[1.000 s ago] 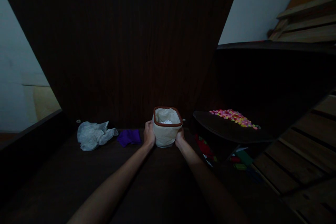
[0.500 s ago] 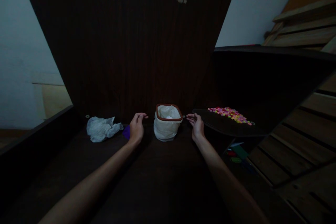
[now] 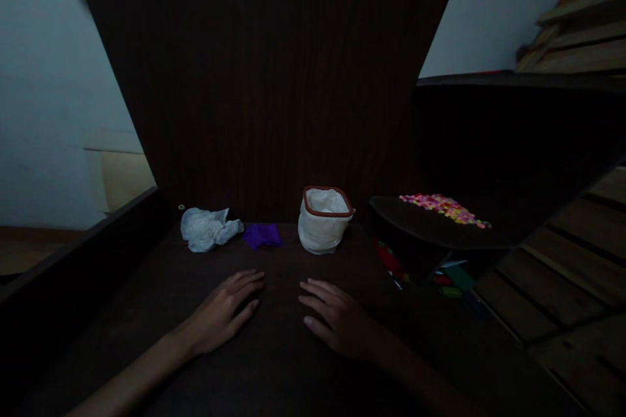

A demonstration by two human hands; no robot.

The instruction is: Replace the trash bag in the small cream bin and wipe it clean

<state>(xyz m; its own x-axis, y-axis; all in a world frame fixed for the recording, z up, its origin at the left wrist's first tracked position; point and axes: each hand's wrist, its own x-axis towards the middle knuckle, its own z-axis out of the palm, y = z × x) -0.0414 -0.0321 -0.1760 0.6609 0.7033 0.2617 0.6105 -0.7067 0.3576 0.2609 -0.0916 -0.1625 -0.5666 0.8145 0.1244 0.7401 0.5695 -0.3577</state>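
My left hand (image 3: 222,308) lies flat on the dark tabletop (image 3: 147,313), palm down, fingers stretched out. My right hand (image 3: 337,316) lies beside it, also flat with fingers spread. Neither holds anything. Beyond them, against the dark wooden back panel, stands a white container with a red-brown rim (image 3: 325,220), lined with something pale. It stands apart from both hands.
A crumpled white plastic bag (image 3: 208,229) and a small purple cloth (image 3: 263,235) lie left of the container. On the right a dark curved tray (image 3: 425,231) bears a heap of small pink and yellow pieces (image 3: 444,206). Coloured items (image 3: 440,277) sit below it. Wooden slats run along the far right.
Both hands let go of the container, opened beside it, then drew back toward me and settled flat on the table. The container stays in place.
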